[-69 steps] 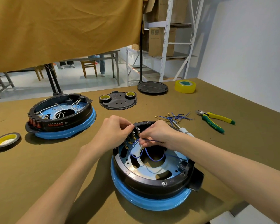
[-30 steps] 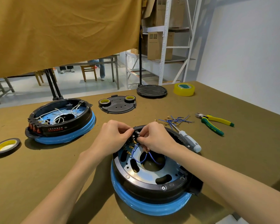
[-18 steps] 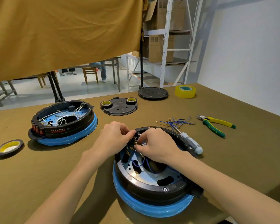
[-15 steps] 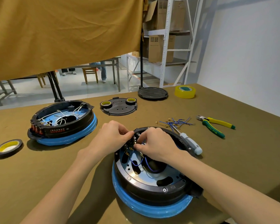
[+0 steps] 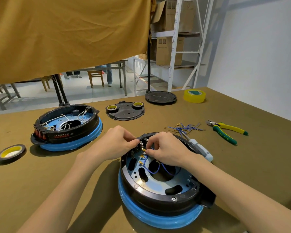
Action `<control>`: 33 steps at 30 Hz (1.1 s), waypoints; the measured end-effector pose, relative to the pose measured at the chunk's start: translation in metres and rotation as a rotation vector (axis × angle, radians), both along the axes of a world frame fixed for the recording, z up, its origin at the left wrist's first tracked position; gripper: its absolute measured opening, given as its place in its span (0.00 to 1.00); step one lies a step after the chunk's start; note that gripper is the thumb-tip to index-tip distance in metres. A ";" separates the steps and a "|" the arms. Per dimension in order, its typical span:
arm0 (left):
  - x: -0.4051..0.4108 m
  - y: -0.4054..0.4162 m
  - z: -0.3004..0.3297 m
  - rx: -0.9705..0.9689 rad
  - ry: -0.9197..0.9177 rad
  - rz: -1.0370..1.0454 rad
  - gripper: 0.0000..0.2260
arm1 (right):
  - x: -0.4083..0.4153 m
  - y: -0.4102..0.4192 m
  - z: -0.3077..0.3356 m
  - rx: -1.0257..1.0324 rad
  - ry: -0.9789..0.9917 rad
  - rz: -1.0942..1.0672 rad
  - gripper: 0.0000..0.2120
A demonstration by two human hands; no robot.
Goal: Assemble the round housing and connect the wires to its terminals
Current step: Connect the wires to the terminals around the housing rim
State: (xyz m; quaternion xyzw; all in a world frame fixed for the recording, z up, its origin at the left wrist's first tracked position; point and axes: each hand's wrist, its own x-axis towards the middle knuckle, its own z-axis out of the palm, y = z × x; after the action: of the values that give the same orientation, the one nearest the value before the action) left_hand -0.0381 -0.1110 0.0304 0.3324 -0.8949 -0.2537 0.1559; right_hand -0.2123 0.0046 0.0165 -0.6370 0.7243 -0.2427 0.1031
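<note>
A round black housing (image 5: pixel 158 197) with a blue ring below lies in front of me on the olive table. Inside it, blue wires (image 5: pixel 155 170) with brass lugs run to a terminal block (image 5: pixel 141 145) at its far left rim. My left hand (image 5: pixel 114 143) grips the rim at the terminal block with curled fingers. My right hand (image 5: pixel 165 150) pinches the brass end of a blue wire against the terminals. The fingertips hide the exact terminal.
A second housing (image 5: pixel 67 126) with white wires sits at the left. A bundle of spare blue wires (image 5: pixel 183 127), a screwdriver (image 5: pixel 200 148) and yellow-green pliers (image 5: pixel 225 130) lie to the right. A black cover plate (image 5: pixel 125 111), a black disc (image 5: pixel 160 97) and tape rolls (image 5: pixel 194 95) lie farther back.
My right hand has moved from the housing's middle up to the terminal block, bringing the wire end with it. The left hand has stayed on the rim.
</note>
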 end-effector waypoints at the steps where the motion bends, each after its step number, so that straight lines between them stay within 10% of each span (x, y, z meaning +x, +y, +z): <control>1: 0.000 0.001 0.000 -0.004 -0.004 0.000 0.12 | 0.000 0.000 0.000 -0.002 0.005 0.000 0.03; 33: 0.000 0.010 0.009 0.023 -0.049 0.033 0.12 | 0.024 -0.010 -0.006 -0.052 0.080 -0.139 0.08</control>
State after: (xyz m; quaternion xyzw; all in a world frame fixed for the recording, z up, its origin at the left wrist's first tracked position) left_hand -0.0384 -0.1012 0.0395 0.3552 -0.8899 -0.2530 0.1343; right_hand -0.1887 -0.0050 0.0110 -0.5967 0.7639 -0.2425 0.0403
